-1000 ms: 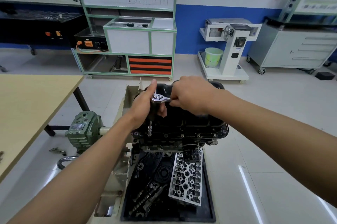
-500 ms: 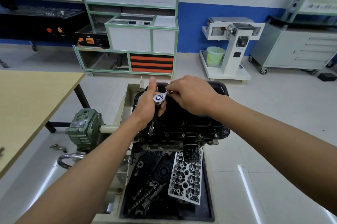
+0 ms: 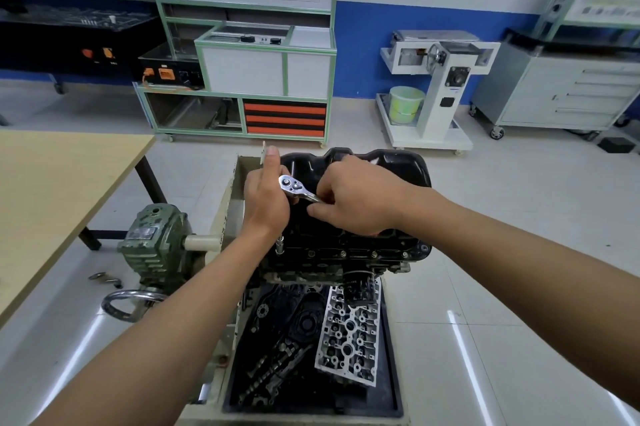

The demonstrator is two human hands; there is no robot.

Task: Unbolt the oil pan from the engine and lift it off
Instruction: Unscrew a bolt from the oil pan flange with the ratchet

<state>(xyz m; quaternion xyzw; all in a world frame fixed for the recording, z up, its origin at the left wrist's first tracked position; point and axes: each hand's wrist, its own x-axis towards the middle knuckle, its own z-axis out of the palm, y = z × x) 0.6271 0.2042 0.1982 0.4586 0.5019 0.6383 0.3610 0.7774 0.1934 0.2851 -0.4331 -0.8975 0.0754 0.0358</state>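
Observation:
A black oil pan (image 3: 398, 166) sits on top of the upturned engine (image 3: 346, 252) on its stand. A chrome ratchet (image 3: 292, 186) stands over the pan's near left corner, its extension and socket (image 3: 280, 246) reaching down to a flange bolt. My left hand (image 3: 266, 204) wraps around the extension just under the ratchet head, thumb pointing up. My right hand (image 3: 356, 197) grips the ratchet handle, which it mostly hides. Several bolts (image 3: 374, 254) show along the near flange.
A black tray (image 3: 389, 373) below the engine holds a cylinder head (image 3: 349, 332) and camshaft parts. A green gearbox (image 3: 156, 245) with a crank ring is on the stand's left. A wooden table (image 3: 52, 190) stands left; cabinets and carts line the far wall.
My right hand has swung the ratchet handle toward me and to the right, turning the head. The left hand has stayed on the extension.

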